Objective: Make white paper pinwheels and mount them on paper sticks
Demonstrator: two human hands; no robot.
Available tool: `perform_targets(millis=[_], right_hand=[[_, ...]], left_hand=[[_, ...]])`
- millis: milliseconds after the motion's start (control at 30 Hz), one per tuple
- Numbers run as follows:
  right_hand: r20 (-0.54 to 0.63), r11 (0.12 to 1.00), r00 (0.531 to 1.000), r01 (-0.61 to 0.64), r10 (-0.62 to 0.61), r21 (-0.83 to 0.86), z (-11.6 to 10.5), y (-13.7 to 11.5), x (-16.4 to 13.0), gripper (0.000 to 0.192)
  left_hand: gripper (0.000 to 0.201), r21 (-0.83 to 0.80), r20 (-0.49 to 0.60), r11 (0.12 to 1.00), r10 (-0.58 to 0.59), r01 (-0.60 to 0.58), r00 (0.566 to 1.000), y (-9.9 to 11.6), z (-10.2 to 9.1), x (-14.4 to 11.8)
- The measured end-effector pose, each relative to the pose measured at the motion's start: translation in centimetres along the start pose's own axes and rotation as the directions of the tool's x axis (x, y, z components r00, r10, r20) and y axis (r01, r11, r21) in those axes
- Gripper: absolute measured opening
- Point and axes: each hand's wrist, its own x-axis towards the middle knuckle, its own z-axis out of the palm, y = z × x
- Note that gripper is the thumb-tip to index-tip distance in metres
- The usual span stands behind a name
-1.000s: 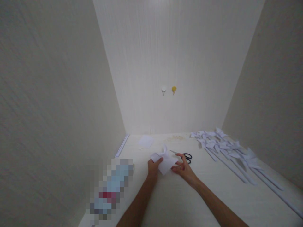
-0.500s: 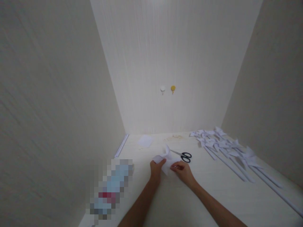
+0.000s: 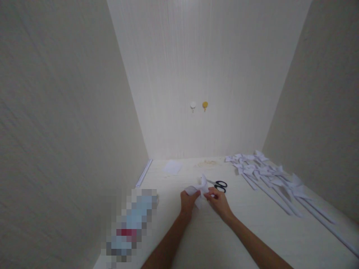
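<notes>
On my remote feed, the head view shows me both bare hands at work together over the middle of a white table (image 3: 213,243). The left hand (image 3: 189,201) grips a folded white sheet (image 3: 204,184), its thumb pressed on top near the middle of the paper. The right hand (image 3: 218,203) meets it from the other side, thumb and fingertips pinched together on the paper. I see one part of the sheet curling upright between the hands, another reaching toward the left hand, and a corner hanging below the left thumb.

Just beyond the right hand lie the scissors (image 3: 216,184), black handle loops toward the right and the blades pointing left, their tips partly hidden by the paper. Farther back on the table I can make out a flat square of white paper (image 3: 172,167) and, near the back wall, some pale brown marks or bits (image 3: 209,163) too small for me to identify.

Along the right side, white folded-paper pieces (image 3: 260,172) lie clustered, with long white sticks running from them toward me. At the left edge rests a narrow white strip (image 3: 144,173); nearer me, a pixelated object (image 3: 136,218) is unreadable. On the wall, a white hook (image 3: 193,105) hangs beside a yellow hook (image 3: 205,105).
</notes>
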Motion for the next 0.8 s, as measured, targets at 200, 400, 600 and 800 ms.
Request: perform_targets(millis=[200,400,600,800], right_hand=[[-0.025,1.000,1.000,-0.003,0.003,0.026,-0.03,0.15,0.05,0.023],[-0.021,0.999,1.000,-0.020,0.021,0.038,-0.12,0.10,0.04,0.022],[-0.012,0.998,0.999,-0.032,0.033,0.048,-0.21,-0.16,-0.04,0.022],[0.007,0.997,1.000,-0.025,0.025,0.070,-0.22,-0.10,-0.02,0.024]], left_hand=[[0.011,-0.020,0.036,1.000,-0.002,0.003,0.999,-0.02,0.17,-0.27],[0.011,0.003,0.040,1.000,-0.029,0.029,0.999,-0.35,0.12,-0.04],[0.011,-0.006,0.069,1.000,-0.008,0.008,0.998,-0.16,0.16,-0.28],[0.011,-0.006,0.059,1.000,-0.005,0.005,0.998,-0.35,0.20,-0.18]])
